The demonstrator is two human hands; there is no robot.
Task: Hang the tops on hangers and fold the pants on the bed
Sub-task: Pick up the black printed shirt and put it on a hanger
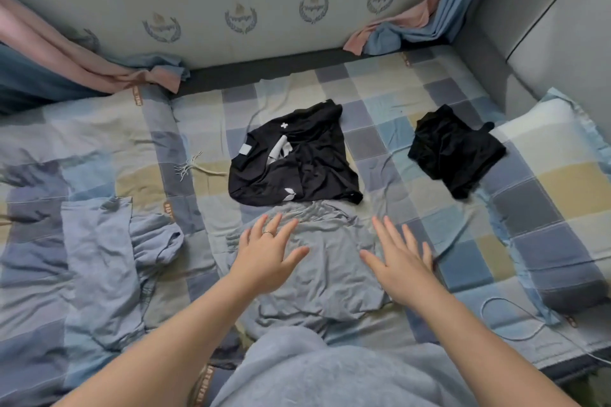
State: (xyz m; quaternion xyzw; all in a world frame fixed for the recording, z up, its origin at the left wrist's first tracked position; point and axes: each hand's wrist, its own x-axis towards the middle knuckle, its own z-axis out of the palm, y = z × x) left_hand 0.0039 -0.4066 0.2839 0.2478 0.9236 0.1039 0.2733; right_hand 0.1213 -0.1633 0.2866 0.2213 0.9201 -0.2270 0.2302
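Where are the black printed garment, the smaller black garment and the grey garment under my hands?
Black printed garment (317,158): head view, its plain black middle.
Smaller black garment (456,149): head view, its centre.
Grey garment (334,269): head view, its wrinkled middle.

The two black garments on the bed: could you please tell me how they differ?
The middle black garment is larger; the right black garment is smaller. The middle one bears white marks and a pale label; the right one is plain. Both lie loosely folded on the checked bedding, untouched.
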